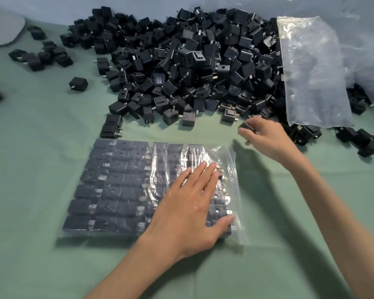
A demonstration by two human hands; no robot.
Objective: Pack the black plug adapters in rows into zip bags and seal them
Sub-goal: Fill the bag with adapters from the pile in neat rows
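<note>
A clear zip bag lies flat on the green cloth, filled with black plug adapters in neat rows. Its open mouth faces right. My left hand rests flat on the right part of the bag, fingers straight, pressing the adapters down. My right hand is above and to the right, at the front edge of the big pile of loose black adapters. Its fingers curl round one black adapter.
A large empty clear bag lies over the pile's right side. Two adapters sit just above the packed bag. Stray adapters lie at the far left, and more at the right. A grey object is at the top left.
</note>
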